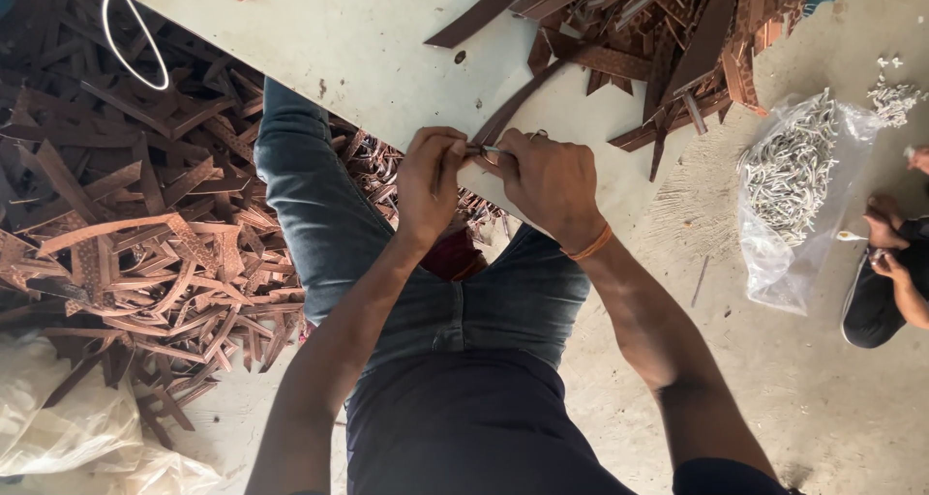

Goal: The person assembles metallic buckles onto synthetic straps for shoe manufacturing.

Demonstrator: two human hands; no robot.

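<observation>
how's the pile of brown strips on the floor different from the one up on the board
The floor pile is far larger and spreads wide at the person's left; the board pile is smaller and bunched at the far right corner of the pale board. The floor pile lies on the ground, the board pile raised. Both are tangled brown strips, some patterned. The left hand and right hand work one strip between them.

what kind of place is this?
Likely a small floor-level belt or leather-goods workshop: heaps of brown strap pieces, a clear bag of small metal parts, and a low pale board used as a workbench on bare concrete.
</observation>
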